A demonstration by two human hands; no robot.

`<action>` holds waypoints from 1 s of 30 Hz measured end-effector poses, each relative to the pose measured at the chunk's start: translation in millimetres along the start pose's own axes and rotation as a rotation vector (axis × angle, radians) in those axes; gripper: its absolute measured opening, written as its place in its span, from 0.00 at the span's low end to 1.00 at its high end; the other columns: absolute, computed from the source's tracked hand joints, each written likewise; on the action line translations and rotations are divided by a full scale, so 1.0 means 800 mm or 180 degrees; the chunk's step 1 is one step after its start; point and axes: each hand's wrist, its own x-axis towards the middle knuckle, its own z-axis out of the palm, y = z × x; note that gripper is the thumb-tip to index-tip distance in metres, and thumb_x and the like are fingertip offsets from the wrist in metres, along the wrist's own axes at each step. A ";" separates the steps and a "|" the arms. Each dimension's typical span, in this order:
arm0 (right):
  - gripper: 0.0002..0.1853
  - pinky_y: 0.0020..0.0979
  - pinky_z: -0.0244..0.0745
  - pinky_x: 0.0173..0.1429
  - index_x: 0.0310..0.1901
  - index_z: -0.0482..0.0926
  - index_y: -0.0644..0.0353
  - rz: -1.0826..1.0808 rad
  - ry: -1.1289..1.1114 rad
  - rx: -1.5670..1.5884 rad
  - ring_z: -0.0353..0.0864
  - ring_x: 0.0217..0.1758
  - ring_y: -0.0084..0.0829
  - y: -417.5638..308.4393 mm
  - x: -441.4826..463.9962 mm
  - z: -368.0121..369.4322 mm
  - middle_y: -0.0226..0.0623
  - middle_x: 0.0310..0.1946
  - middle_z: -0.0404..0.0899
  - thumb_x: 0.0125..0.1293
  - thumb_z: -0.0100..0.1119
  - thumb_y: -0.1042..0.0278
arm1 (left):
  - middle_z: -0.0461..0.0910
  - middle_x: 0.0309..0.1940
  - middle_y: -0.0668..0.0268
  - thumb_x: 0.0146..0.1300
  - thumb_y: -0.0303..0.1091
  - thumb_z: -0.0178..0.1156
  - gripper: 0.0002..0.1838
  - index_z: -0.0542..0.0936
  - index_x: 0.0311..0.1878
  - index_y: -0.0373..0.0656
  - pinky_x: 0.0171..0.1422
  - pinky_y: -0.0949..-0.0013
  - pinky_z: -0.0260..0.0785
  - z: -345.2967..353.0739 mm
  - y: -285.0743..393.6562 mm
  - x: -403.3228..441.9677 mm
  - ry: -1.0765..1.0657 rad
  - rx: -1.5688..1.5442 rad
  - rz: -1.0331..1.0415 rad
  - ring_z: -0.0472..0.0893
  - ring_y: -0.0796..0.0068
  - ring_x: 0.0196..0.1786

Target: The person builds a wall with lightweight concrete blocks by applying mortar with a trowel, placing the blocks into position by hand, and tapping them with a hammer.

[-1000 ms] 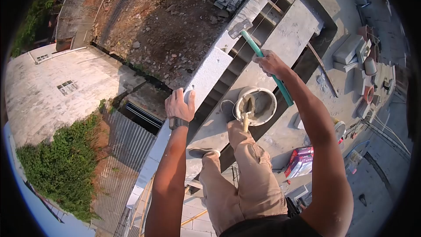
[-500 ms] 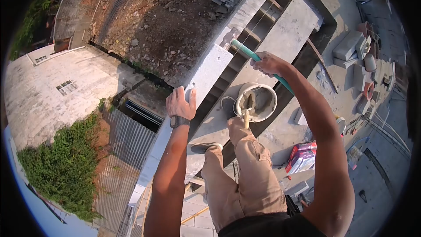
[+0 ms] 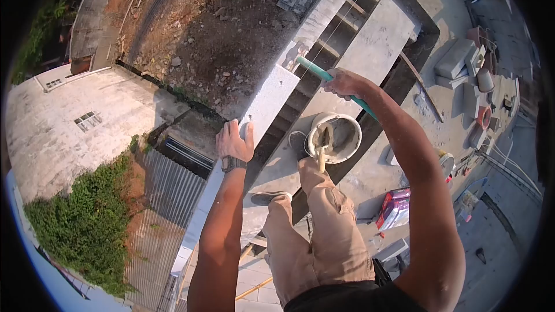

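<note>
My left hand (image 3: pixel 235 141), with a watch on its wrist, rests with its fingers stretched out on a pale block (image 3: pixel 272 93) in the top of the wall. Wrapped in my right hand (image 3: pixel 345 84) is a long green-handled tool (image 3: pixel 315 69). Its far end is beside the upper end of that block, near a grey-brown mortar patch (image 3: pixel 296 51). I cannot make out its head clearly. By my knee stands a white bucket (image 3: pixel 357 145) of wet grey mortar, with a trowel (image 3: pixel 321 159) lying in it, handle over the rim.
A taut string (image 3: pixel 334 30) runs along the wall. Gaps open between the wall and the plank (image 3: pixel 376 40) under my feet. Left of the wall is a drop to rubble ground (image 3: pixel 231 52) and a corrugated roof (image 3: pixel 167 196). Stacked blocks (image 3: pixel 454 58) stand at right.
The green-handled tool and my right hand have shifted slightly left, bringing the tool's end closer to the block. My left hand stays on the block. The view has moved a little.
</note>
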 end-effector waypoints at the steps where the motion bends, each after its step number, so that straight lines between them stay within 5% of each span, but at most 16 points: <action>1: 0.07 0.28 0.61 0.17 0.40 0.78 0.60 -0.0012 0.0002 -0.0008 0.66 0.18 0.21 0.003 0.001 -0.002 0.27 0.21 0.70 0.65 0.57 0.67 | 0.80 0.45 0.49 0.69 0.50 0.57 0.23 0.78 0.51 0.37 0.52 0.47 0.70 0.000 -0.001 0.002 -0.0041 0.0028 -0.0024 0.79 0.43 0.46; 10: 0.07 0.29 0.63 0.16 0.40 0.77 0.59 -0.0065 0.0082 -0.0046 0.72 0.19 0.21 0.025 0.009 0.009 0.29 0.25 0.76 0.65 0.61 0.66 | 0.80 0.45 0.49 0.69 0.50 0.56 0.23 0.77 0.51 0.37 0.52 0.47 0.70 0.000 0.001 0.002 -0.0008 0.0042 0.0015 0.79 0.44 0.47; 13: 0.10 0.38 0.72 0.24 0.42 0.76 0.62 -0.0247 0.0297 0.0236 0.80 0.24 0.33 0.046 0.005 0.036 0.38 0.29 0.80 0.65 0.60 0.65 | 0.80 0.41 0.51 0.67 0.53 0.58 0.24 0.77 0.48 0.39 0.51 0.48 0.70 0.007 -0.002 0.003 0.0195 -0.0014 0.0076 0.80 0.48 0.45; 15: 0.13 0.45 0.76 0.38 0.44 0.76 0.66 -0.0959 0.1773 -0.0862 0.83 0.34 0.48 0.084 0.002 0.073 0.49 0.33 0.82 0.66 0.58 0.64 | 0.80 0.41 0.51 0.67 0.53 0.58 0.24 0.77 0.48 0.39 0.52 0.48 0.70 0.008 -0.002 0.004 0.0183 -0.0021 0.0055 0.80 0.48 0.45; 17: 0.16 0.48 0.73 0.48 0.47 0.74 0.68 -0.0628 0.2121 -0.0513 0.82 0.41 0.56 0.083 -0.036 0.112 0.55 0.35 0.81 0.66 0.56 0.64 | 0.80 0.41 0.51 0.67 0.54 0.58 0.23 0.77 0.48 0.40 0.52 0.48 0.70 0.009 -0.001 0.004 0.0156 -0.0042 -0.0006 0.80 0.48 0.45; 21: 0.16 0.45 0.75 0.44 0.54 0.74 0.64 -0.0518 0.2399 -0.0005 0.83 0.39 0.51 0.092 -0.130 0.182 0.51 0.35 0.81 0.68 0.56 0.65 | 0.80 0.44 0.50 0.69 0.53 0.56 0.24 0.77 0.50 0.39 0.52 0.49 0.70 0.001 0.007 0.008 -0.0022 -0.0091 -0.0098 0.80 0.46 0.46; 23: 0.15 0.44 0.75 0.43 0.55 0.74 0.62 -0.1055 0.3027 -0.0084 0.84 0.37 0.48 0.109 -0.153 0.221 0.49 0.34 0.81 0.69 0.57 0.68 | 0.80 0.42 0.52 0.69 0.53 0.56 0.23 0.77 0.48 0.40 0.51 0.49 0.70 0.009 0.007 0.011 0.0083 -0.0205 0.0021 0.80 0.46 0.45; 30: 0.14 0.35 0.71 0.34 0.47 0.77 0.65 -0.1636 0.2558 -0.0177 0.76 0.26 0.34 0.062 -0.153 0.228 0.41 0.23 0.77 0.76 0.54 0.60 | 0.80 0.41 0.53 0.69 0.55 0.56 0.22 0.76 0.45 0.43 0.52 0.48 0.70 0.018 0.012 0.019 0.0196 -0.0254 0.0036 0.81 0.47 0.46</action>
